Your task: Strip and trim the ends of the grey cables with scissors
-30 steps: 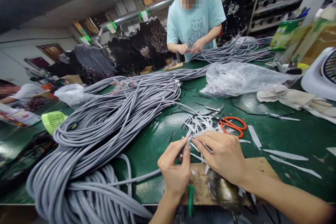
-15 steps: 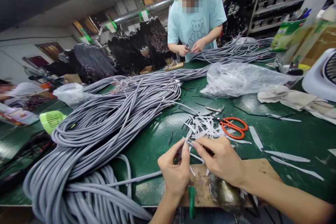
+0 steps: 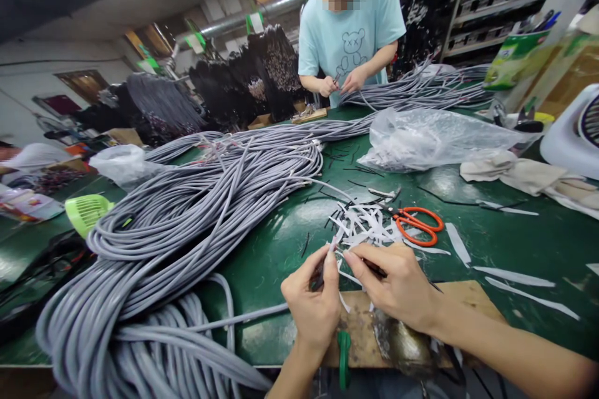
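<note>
My left hand (image 3: 312,302) is closed, with thumb and forefinger pinching the end of a grey cable (image 3: 262,317) that comes in from the left. A pale tip with a little pink stands out above the fingertips, and something dark shows inside the grip. Close by on the right, my right hand (image 3: 402,290) is closed around a thin dark object (image 3: 375,269), mostly hidden by the fingers. Its thumb and forefinger nearly touch the cable end. Just beyond both hands lies a heap of white strips (image 3: 362,224), with orange-handled scissors (image 3: 418,225) beside it.
A large bundle of grey cables (image 3: 187,212) covers the table's left side. Below my hands is a wooden board (image 3: 360,315) with a green clip-like piece (image 3: 344,355). A plastic bag (image 3: 430,137) and cloth gloves (image 3: 524,174) lie right. Across the table, a person (image 3: 350,31) handles cables.
Both hands stay nearly in place, the right hand's grip shifting only slightly at the cable end. The camera view has tilted a little.
</note>
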A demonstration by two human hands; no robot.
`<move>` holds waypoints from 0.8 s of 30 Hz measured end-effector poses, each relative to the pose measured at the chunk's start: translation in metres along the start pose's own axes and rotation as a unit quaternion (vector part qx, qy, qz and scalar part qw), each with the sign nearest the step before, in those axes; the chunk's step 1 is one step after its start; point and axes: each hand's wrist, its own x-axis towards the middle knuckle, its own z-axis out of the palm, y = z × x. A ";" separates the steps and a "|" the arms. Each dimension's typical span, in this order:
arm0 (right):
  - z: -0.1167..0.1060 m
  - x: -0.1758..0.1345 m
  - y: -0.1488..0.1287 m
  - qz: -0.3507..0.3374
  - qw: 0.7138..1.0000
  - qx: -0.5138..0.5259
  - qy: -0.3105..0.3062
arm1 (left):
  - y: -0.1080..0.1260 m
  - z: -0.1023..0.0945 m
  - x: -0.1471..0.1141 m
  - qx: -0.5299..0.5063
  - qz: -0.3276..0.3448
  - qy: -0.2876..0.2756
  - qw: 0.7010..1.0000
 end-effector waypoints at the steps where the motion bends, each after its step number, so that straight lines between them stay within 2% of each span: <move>1: 0.000 0.000 0.000 -0.002 1.000 0.000 0.004 | 0.000 0.000 0.000 0.002 -0.002 0.000 1.000; 4: 0.002 -0.001 0.000 -0.001 1.000 -0.003 0.010 | 0.001 0.001 0.000 0.026 0.018 -0.003 0.999; 6: 0.002 0.000 0.003 0.012 1.000 -0.012 0.021 | 0.003 0.001 -0.002 0.058 0.064 -0.014 0.996; 8: 0.001 0.003 0.005 0.042 0.997 -0.027 0.058 | 0.006 0.002 -0.005 0.087 0.126 -0.039 0.987; 10: -0.001 0.006 0.007 0.069 0.992 -0.040 0.096 | 0.008 0.002 -0.005 0.092 0.143 -0.057 0.984; 12: -0.003 0.008 0.006 0.065 0.992 -0.037 0.100 | 0.009 0.001 -0.004 0.059 0.082 -0.048 0.994; 14: -0.003 0.008 0.004 0.036 0.997 -0.018 0.065 | 0.008 0.000 -0.001 0.004 -0.004 -0.034 0.999; 16: -0.002 0.005 0.002 0.010 1.000 -0.002 0.029 | 0.007 -0.001 0.002 -0.043 -0.052 -0.026 0.997; 18: 0.001 0.003 0.001 -0.001 1.000 0.002 0.010 | 0.006 -0.001 0.002 -0.061 -0.058 -0.023 0.996; 24: 0.004 0.002 0.002 -0.002 1.000 0.006 0.003 | 0.003 -0.001 0.000 -0.032 -0.015 -0.021 0.999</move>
